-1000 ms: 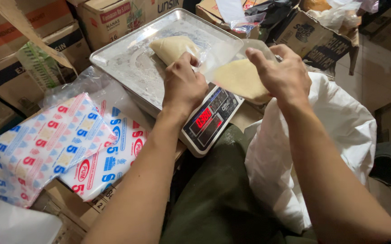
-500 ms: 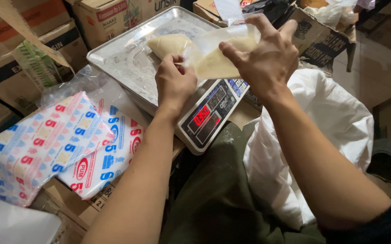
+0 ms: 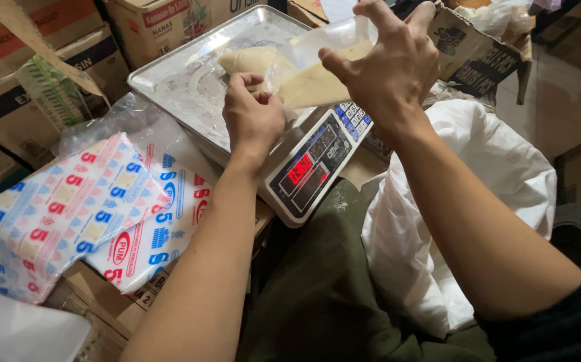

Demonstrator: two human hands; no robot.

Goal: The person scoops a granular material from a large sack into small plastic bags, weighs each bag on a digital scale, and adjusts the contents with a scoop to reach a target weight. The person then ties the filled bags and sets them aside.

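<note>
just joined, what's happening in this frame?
A person is handling a clear plastic bag of pale flour-like powder over a metal tray on a digital scale, its red display lit. The left hand pinches the bag's near edge; the right hand has its grip on the bag's upper part. A second filled bag lies on the tray. Printed packs sit to the left, a large white sack to the right.

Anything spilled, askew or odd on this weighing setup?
A film of white powder dusts the metal tray on the scale, around the bagged dough held by the left hand and right hand. Nothing else stands out.
</note>
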